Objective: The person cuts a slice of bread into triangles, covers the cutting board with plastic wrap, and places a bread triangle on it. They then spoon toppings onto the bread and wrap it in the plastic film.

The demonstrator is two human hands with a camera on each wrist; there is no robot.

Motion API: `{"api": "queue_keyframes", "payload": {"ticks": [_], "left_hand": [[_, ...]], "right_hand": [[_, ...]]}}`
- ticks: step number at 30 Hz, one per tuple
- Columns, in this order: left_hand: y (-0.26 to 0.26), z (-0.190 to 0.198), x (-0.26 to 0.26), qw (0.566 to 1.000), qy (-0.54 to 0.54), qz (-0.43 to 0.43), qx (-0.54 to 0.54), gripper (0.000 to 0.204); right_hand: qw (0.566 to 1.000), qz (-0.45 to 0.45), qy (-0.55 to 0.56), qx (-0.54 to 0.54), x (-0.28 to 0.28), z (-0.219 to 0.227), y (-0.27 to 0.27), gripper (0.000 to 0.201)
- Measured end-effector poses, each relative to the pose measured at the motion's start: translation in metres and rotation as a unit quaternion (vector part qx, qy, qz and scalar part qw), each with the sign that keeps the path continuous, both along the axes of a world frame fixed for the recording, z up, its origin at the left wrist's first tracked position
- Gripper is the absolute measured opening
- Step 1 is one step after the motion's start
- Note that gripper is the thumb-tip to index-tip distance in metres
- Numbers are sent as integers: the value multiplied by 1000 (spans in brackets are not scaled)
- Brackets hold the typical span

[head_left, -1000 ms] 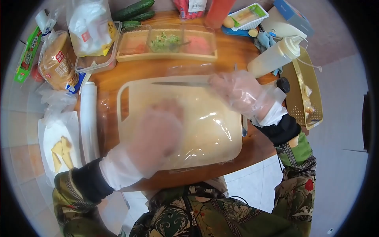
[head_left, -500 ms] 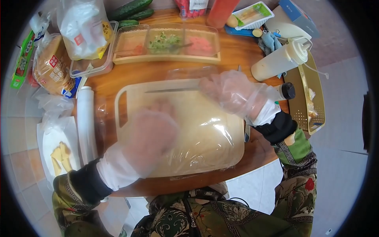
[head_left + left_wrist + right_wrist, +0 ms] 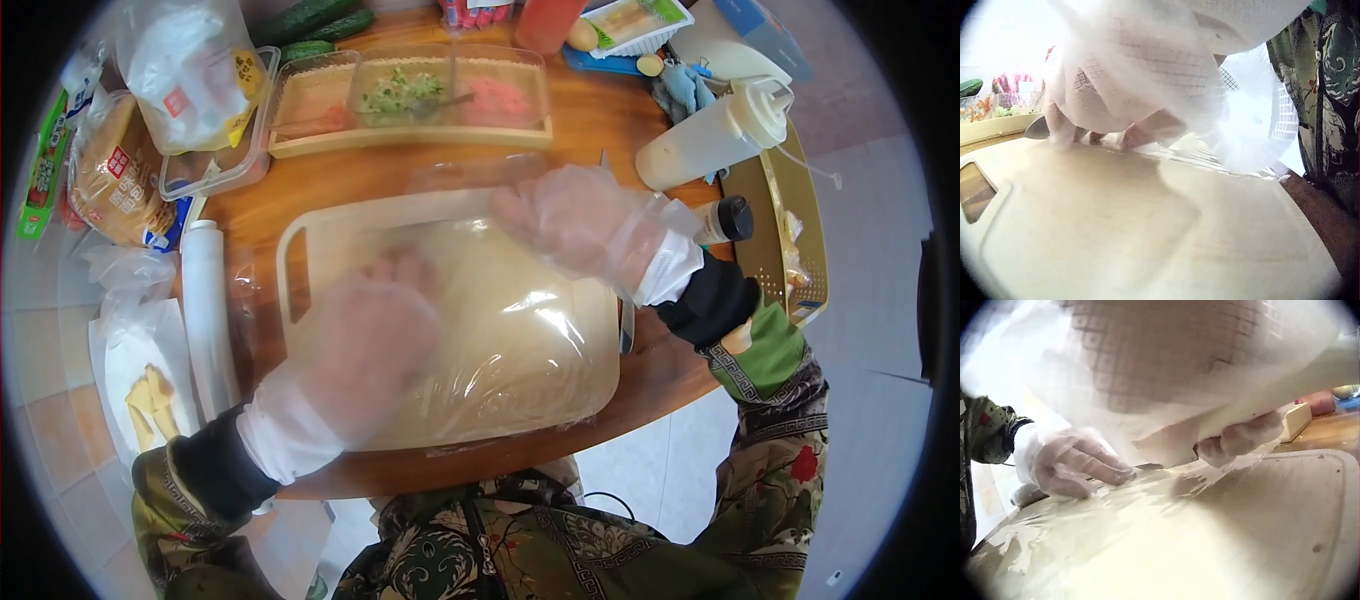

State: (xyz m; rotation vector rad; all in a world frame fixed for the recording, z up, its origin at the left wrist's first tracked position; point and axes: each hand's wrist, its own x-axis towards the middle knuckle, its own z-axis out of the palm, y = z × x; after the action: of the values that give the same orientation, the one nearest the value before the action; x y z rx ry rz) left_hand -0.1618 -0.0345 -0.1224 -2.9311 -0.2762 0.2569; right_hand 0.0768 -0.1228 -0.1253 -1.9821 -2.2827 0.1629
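A cutting board (image 3: 300, 260) lies flat on the wooden table, with clear plastic film (image 3: 540, 330) spread over it. My right hand (image 3: 590, 225), in a clear plastic glove, grips a knife (image 3: 1150, 466) at the board's far right. The blade points left along the far edge and looks faint in the head view; its end shows in the left wrist view. My gloved left hand (image 3: 375, 330) is over the left half of the board, blurred in the head view. In the right wrist view its extended fingers (image 3: 1100, 467) touch the film.
Behind the board stands a three-part tray (image 3: 405, 140) of chopped fillings. Bagged bread (image 3: 120, 180), a plastic-wrap roll (image 3: 205, 300) and yellow strips (image 3: 150, 400) on white paper lie left. A squeeze bottle (image 3: 700, 140), black-capped jar (image 3: 727, 220) and yellow basket (image 3: 775, 250) stand right.
The head view has shifted slightly, and more of the black-capped jar shows. My right hand with the knife has moved a little left. The left hand stays over the board, blurred throughout.
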Motion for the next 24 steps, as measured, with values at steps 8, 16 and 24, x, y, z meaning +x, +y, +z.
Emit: {"api": "queue_keyframes", "payload": {"ticks": [8, 16, 24], "left_hand": [[4, 3, 0, 999, 46, -29, 6, 37], [4, 8, 2, 998, 50, -36, -3, 38], [6, 8, 1, 998, 40, -36, -24, 36]], "right_hand": [[997, -22, -14, -69, -1, -2, 2, 17], [994, -42, -46, -91, -1, -3, -3, 17], [999, -22, -23, -23, 10, -15, -19, 16]]}}
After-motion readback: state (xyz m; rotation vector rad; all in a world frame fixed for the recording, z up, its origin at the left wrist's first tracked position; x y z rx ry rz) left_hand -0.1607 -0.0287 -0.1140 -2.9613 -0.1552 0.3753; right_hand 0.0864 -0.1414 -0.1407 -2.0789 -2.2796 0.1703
